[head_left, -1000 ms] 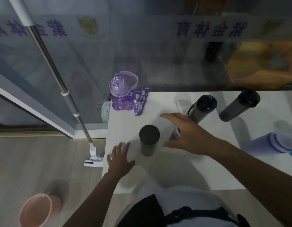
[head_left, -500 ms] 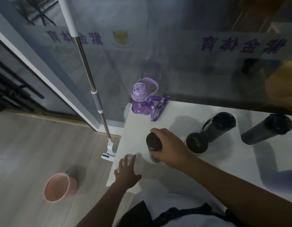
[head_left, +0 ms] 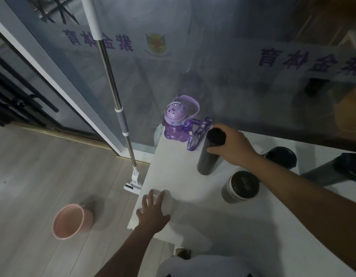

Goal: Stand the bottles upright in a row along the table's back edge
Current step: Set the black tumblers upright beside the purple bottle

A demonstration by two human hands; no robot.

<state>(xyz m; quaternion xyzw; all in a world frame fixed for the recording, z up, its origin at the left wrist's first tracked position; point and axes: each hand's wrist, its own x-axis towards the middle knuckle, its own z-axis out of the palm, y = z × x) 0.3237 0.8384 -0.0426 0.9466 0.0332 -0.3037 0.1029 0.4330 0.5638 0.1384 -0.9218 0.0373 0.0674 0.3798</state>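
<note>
Gripping the tall dark cylindrical bottle (head_left: 209,154) with closed fingers (head_left: 214,150), the right hand (head_left: 233,145) nears the purple cartoon bottle (head_left: 174,124); left hand (head_left: 153,212) flat, empty; other bottles remain unaligned.

On the bench (head_left: 173,176), we see the strapped bottle (head_left: 176,121) at the back left corner against the glass wall (head_left: 223,66), with the tall bottle (head_left: 210,154) just right of it and the short bottle (head_left: 241,186) nearer us. Further right stand two more bottles (head_left: 283,156) (head_left: 337,170). Left of the bench, a mop (head_left: 117,108) leans on the glass, a bucket (head_left: 70,221) on the floor (head_left: 43,176) before it.
</note>
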